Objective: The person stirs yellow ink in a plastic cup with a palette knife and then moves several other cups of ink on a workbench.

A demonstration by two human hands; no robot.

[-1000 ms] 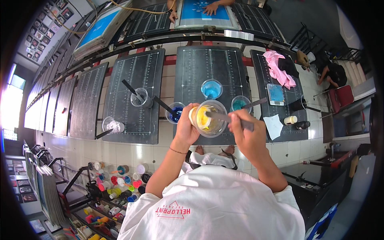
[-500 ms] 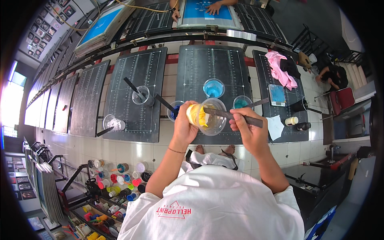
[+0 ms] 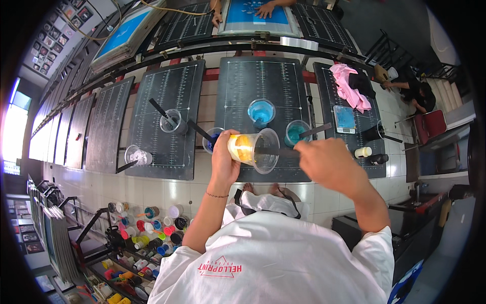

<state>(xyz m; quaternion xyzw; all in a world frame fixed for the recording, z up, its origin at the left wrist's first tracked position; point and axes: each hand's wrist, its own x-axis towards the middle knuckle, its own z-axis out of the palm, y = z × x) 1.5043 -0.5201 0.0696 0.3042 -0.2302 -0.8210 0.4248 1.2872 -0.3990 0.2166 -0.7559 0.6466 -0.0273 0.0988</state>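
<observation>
My left hand [image 3: 224,161] is wrapped round a clear plastic cup [image 3: 267,150] tipped on its side, its mouth facing right. Yellow and white ink [image 3: 243,147] lies toward the cup's bottom end. My right hand [image 3: 331,166], back upward, grips a dark flat mixing stick [image 3: 287,152] whose far end reaches into that cup. Behind the cup are a light blue ink cup [image 3: 261,113], a teal ink cup [image 3: 294,135] with a stick, and a dark blue ink cup [image 3: 208,144], partly hidden by my left hand.
Dark gridded boards [image 3: 240,81] stand in a row. Left are a grey cup [image 3: 173,125] and a white ink cup [image 3: 139,157]; right, a scale [image 3: 345,117], pink cloth [image 3: 348,91] and small bottles [image 3: 362,152]. Someone's hand [image 3: 264,10] rests on a blue screen. Paint tubs [image 3: 152,228] crowd lower left.
My right hand has turned back upward and moved right with the stick, now covering the white sheet. The cup's mouth has swung further to the right. The whole view has shifted slightly.
</observation>
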